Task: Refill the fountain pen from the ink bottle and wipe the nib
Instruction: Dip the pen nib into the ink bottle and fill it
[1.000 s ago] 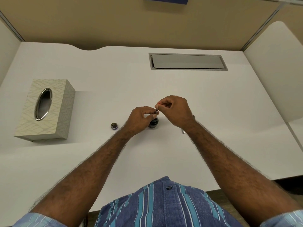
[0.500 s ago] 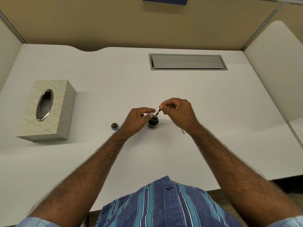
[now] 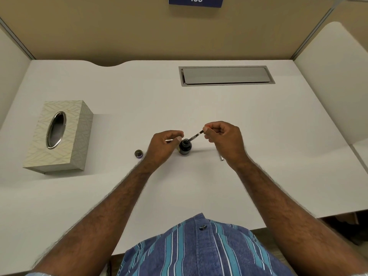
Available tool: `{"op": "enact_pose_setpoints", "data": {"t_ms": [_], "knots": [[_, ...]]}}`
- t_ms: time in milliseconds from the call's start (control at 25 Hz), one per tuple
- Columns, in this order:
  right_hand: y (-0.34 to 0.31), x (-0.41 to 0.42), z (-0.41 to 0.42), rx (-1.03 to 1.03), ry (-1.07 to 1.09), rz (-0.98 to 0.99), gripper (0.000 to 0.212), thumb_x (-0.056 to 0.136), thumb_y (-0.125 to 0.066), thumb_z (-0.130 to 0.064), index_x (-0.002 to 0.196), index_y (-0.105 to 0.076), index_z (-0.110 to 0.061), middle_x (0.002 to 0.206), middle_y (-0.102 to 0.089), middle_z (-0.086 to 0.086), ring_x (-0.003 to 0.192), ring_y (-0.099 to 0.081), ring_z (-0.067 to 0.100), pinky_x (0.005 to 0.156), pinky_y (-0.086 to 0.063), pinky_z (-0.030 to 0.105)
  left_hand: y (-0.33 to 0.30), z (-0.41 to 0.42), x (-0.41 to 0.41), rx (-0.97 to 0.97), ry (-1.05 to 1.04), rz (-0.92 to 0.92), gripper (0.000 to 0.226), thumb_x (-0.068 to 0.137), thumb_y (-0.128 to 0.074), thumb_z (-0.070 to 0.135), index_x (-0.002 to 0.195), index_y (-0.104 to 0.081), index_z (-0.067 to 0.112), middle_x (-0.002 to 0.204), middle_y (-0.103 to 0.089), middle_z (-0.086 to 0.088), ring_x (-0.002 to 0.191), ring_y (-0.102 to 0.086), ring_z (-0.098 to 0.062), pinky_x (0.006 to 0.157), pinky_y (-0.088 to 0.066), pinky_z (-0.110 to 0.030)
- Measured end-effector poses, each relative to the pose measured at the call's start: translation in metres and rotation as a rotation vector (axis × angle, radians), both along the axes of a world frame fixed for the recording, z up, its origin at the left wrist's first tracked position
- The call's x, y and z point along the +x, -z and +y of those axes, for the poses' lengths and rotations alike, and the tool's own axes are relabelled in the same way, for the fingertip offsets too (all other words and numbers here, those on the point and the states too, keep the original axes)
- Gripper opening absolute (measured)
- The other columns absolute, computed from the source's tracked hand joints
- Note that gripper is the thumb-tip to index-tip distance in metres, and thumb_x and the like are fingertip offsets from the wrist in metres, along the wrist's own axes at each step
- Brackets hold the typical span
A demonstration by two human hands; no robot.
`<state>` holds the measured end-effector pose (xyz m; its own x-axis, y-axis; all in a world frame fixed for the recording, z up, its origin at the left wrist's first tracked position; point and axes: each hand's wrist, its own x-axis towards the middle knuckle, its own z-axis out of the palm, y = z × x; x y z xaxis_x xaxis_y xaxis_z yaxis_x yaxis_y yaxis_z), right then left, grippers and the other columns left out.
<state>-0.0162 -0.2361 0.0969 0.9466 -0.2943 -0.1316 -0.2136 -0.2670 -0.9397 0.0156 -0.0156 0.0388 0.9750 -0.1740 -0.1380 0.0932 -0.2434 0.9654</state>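
The filling step looks to be in hand. The ink bottle [image 3: 184, 146] stands open on the white worktop [image 3: 258, 120] and serves as the landmark. The right hand [image 3: 224, 139], just right of the bottle, pinches the upper end of the fountain pen [image 3: 196, 135] between thumb and fingertips; the pen slants down and left so that its lower end sits in the bottle's mouth. The left hand [image 3: 163, 145], just left of the bottle, is loosely curled, its thumb tip touching or almost touching the bottle's neck, and holds nothing that can be seen.

The bottle's cap [image 3: 138, 153] lies left of the bottle, beyond the left hand. A small metal part [image 3: 221, 157], perhaps from the pen, lies right of the bottle, mostly hidden by the right wrist. The tissue box [image 3: 57, 136] stands well to the left.

Judged from this, the next move calls for drawing ink while the bottle is steadied, then lifting the nib clear and fetching a tissue.

The only readable writing is "138" on a blue sign [image 3: 196, 1] on the wall beyond the bottle; no label on the bottle can be read.
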Motion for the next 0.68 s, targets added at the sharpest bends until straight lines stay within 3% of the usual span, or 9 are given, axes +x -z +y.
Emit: {"op": "enact_pose_setpoints", "data": {"t_ms": [120,320,480,680], "knots": [[0.005,-0.008,-0.002,0.098,0.036,0.008,0.010,0.093,-0.081,-0.019,0.101,-0.082,-0.012,0.091,-0.082,0.012,0.086,-0.079,0.029,0.086,-0.066,0.047,-0.002,0.000,-0.003,-0.013,-0.056,-0.010,0.018,0.098,-0.069,0.016,0.111,-0.080,0.017,0.108,-0.081,0.007,0.104,-0.072,-0.003,0.093,-0.051,-0.022],[0.014,-0.017,-0.005,0.250,0.096,0.025,0.015,0.095,-0.078,-0.011,0.109,-0.079,-0.004,0.094,-0.081,0.012,0.085,-0.077,0.020,0.077,-0.064,0.030,-0.005,0.000,-0.013,-0.123,-0.205,0.059,0.018,0.093,-0.072,0.027,0.110,-0.078,0.031,0.099,-0.083,0.006,0.103,-0.075,-0.012,0.096,-0.056,-0.035],[0.019,-0.023,-0.008,0.291,0.124,0.049,0.016,0.095,-0.078,-0.010,0.110,-0.078,-0.004,0.093,-0.081,0.012,0.083,-0.077,0.019,0.074,-0.061,0.027,-0.008,-0.004,-0.031,-0.168,-0.273,0.088,0.017,0.099,-0.067,0.019,0.114,-0.076,0.016,0.095,-0.082,-0.004,0.085,-0.075,-0.008,0.081,-0.056,-0.029],[0.026,-0.033,-0.010,0.330,0.144,0.079,0.012,0.095,-0.078,-0.010,0.107,-0.078,-0.007,0.095,-0.081,0.013,0.085,-0.078,0.022,0.080,-0.065,0.035,-0.009,-0.020,-0.053,-0.169,-0.271,0.198,0.014,0.099,-0.071,0.029,0.096,-0.078,0.016,0.090,-0.082,-0.003,0.080,-0.073,-0.010,0.068,-0.054,-0.032]]}}
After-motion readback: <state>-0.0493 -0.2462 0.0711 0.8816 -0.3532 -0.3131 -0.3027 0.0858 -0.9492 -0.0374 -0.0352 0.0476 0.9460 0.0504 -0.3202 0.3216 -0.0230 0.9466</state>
